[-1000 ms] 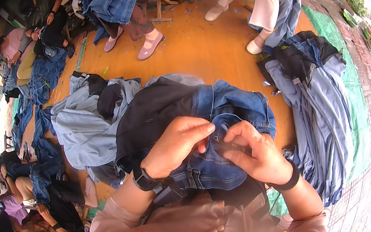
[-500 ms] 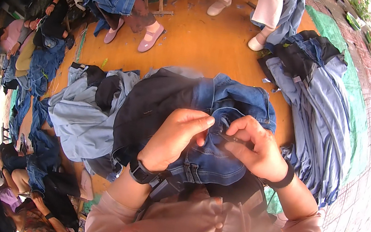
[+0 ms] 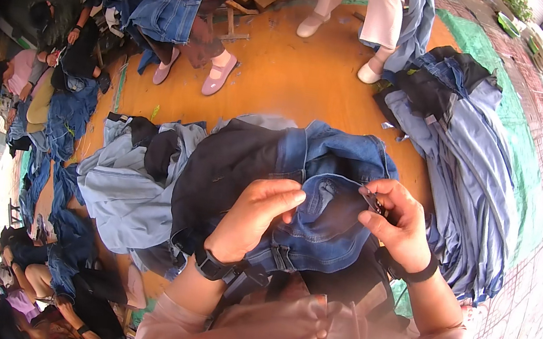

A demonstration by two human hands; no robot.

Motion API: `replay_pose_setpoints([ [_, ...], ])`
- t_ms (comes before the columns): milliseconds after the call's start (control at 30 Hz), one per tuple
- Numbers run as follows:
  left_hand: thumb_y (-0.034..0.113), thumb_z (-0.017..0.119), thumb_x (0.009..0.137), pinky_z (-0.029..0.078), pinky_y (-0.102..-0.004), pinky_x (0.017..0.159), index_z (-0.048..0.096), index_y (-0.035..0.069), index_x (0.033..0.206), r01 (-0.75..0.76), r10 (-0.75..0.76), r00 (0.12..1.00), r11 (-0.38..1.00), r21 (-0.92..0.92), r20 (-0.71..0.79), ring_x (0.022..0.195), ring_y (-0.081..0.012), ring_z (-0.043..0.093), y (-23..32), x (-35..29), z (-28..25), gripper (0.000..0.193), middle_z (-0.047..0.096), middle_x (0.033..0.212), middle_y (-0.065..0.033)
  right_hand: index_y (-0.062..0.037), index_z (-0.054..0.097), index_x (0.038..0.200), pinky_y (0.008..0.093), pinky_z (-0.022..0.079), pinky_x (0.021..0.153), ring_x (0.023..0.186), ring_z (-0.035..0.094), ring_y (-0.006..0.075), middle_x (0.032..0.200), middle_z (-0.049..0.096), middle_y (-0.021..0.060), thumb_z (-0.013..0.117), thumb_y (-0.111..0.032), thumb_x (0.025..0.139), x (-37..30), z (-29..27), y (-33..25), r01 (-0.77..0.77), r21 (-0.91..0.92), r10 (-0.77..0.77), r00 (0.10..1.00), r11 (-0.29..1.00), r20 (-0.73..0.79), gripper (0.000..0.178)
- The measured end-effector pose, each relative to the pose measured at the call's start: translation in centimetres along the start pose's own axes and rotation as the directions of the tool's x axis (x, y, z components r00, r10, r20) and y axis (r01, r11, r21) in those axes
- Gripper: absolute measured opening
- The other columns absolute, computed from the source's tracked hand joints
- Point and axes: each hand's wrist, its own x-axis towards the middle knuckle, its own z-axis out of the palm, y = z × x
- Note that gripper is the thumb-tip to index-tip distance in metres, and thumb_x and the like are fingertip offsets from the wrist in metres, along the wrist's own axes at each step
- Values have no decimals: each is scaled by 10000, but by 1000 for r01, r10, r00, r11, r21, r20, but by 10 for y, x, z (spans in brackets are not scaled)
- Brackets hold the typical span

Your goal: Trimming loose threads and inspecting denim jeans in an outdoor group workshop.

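Blue denim jeans (image 3: 326, 253) lie across my lap, the waistband opened into a loop and dark cloth spread to its left. Over the left side of the waistband is my left hand (image 3: 257, 217), thumb pressed to curled fingers; whatever is pinched there is too small to make out. My right hand (image 3: 401, 225) is closed around small dark thread snips (image 3: 374, 201), their tip by the right side of the waistband. A dark band circles each wrist.
Light blue denim (image 3: 124, 182) is heaped to my left. A long pile of jeans (image 3: 475, 159) lies at right on green sheeting (image 3: 529, 203). Across the orange board (image 3: 286, 79) sit two people, one handling denim shorts (image 3: 168, 17). More people with denim work along the left.
My right hand has moved right, away from my left hand, and the snips now show more clearly. My left hand stays near the waistband, slightly lower. The whole view has shifted a little.
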Motion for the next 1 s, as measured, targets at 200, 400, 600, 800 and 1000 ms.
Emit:
replay_pose_setpoints([
  [200, 104, 630, 876, 408, -208, 686, 655, 13, 934, -38, 33, 996, 998, 56, 84, 753, -49, 506, 7, -4, 1, 111, 584, 840, 32, -1, 591, 1085, 213, 439, 701, 775, 557, 66, 919, 643, 7, 691, -7, 809, -2, 6, -3, 222, -343, -228, 973, 913, 23, 293],
  [400, 70, 652, 872, 420, -211, 707, 651, 28, 939, 6, -6, 998, 1000, 12, 65, 810, -27, 508, 10, -7, 15, 79, 579, 854, 53, -45, 624, 1066, 286, 502, 625, 660, 624, 156, 843, 676, 73, 751, -118, 781, 12, -10, 21, 113, -564, -282, 933, 818, -223, 320],
  [600, 34, 728, 783, 420, -242, 623, 615, 16, 843, -243, 272, 961, 741, 626, 51, 679, -63, 496, 2, -2, 28, 129, 530, 772, 15, -30, 657, 1003, 312, 520, 645, 701, 660, 207, 799, 651, 93, 778, -89, 736, 13, 2, 9, 247, -734, -524, 835, 632, -171, 299],
  [800, -27, 675, 732, 482, -313, 720, 669, 26, 939, -354, 800, 600, 244, 903, 19, 770, -224, 584, 6, -7, 58, 214, 612, 857, -79, -24, 665, 909, 336, 502, 608, 675, 649, 204, 777, 654, 76, 733, -96, 775, 24, -11, 16, 133, -832, -456, 876, 539, -156, 166],
  [1000, 94, 671, 769, 448, -409, 886, 673, 76, 1033, -440, 656, 672, -19, 898, 343, 910, -251, 592, -14, 1, 90, 265, 649, 953, -64, 18, 651, 935, 249, 464, 576, 654, 564, 72, 735, 627, 17, 696, -95, 833, 4, -26, 7, 25, -162, -76, 945, 986, -318, 159],
])
